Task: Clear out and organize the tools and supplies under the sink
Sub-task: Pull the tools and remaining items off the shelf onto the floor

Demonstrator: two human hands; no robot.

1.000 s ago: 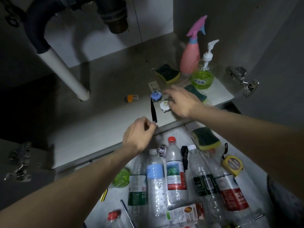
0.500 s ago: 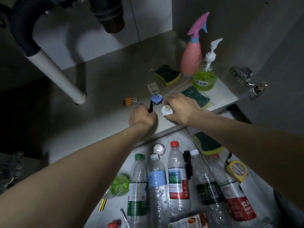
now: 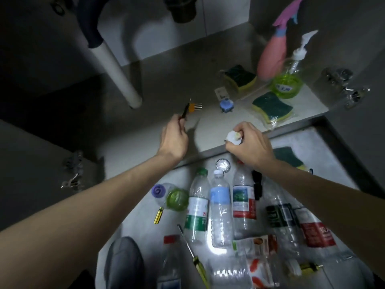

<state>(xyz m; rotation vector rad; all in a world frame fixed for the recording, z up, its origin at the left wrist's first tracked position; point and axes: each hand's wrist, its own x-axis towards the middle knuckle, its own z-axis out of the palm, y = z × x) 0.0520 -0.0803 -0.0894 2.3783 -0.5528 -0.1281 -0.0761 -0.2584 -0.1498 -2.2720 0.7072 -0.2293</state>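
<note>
Left hand: pinches a thin black tool just in front of the orange comb-like piece.
Right hand: curled round a small white fitting at the cabinet floor's front edge.
Blue cap: beyond both hands, right of the orange piece.
Bottles: on the floor, nearer than the cabinet edge.

My arms were bare from the elbow down to the wrist, with no sleeve, watch or bracelet on either. My left hand and right hand wore no gloves and no rings. Below, my knee was covered in grey fabric, dim in that low light.
</note>
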